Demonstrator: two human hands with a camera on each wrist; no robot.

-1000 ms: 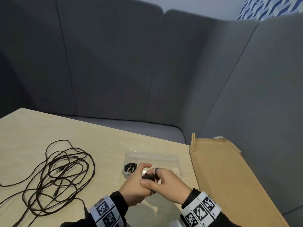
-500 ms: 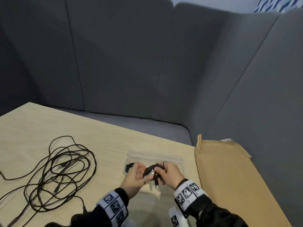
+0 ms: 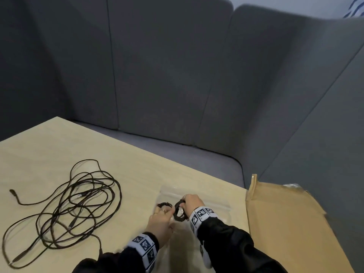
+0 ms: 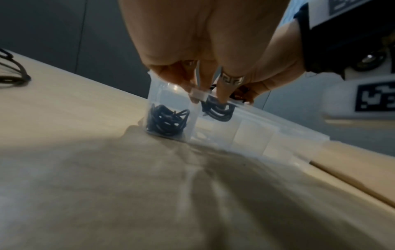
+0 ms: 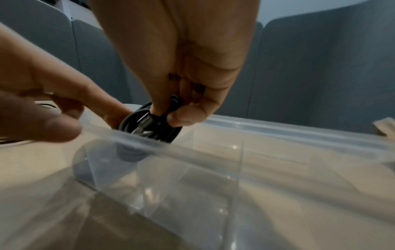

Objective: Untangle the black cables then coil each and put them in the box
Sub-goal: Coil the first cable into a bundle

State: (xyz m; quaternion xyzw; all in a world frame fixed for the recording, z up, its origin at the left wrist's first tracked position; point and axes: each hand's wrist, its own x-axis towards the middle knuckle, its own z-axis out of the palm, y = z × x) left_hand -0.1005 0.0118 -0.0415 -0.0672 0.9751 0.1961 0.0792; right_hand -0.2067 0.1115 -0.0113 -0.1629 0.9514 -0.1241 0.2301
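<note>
A loose tangle of black cables [image 3: 65,209] lies on the left of the wooden table [image 3: 59,146]. The clear plastic box [image 3: 216,201] stands in front of me, divided into compartments. One coiled cable [image 4: 166,121] sits in its leftmost compartment. My right hand [image 5: 164,116] pinches a second coiled cable [image 5: 132,123] between thumb and fingers, low in the neighbouring compartment. My left hand [image 4: 205,88] reaches down at the box rim, its fingertips touching that coil and the divider. In the head view the held coil [image 3: 178,213] shows between both hands.
A flattened cardboard sheet [image 3: 285,223] covers the table's right side, right next to the box. Grey padded seat backs [image 3: 177,75] surround the table at the far side and right. A plug end [image 3: 11,191] of the tangle points toward the left edge.
Both hands moved forward from in front of the box to over it. The coil went down into the second compartment, and the left fingers spread onto the rim.
</note>
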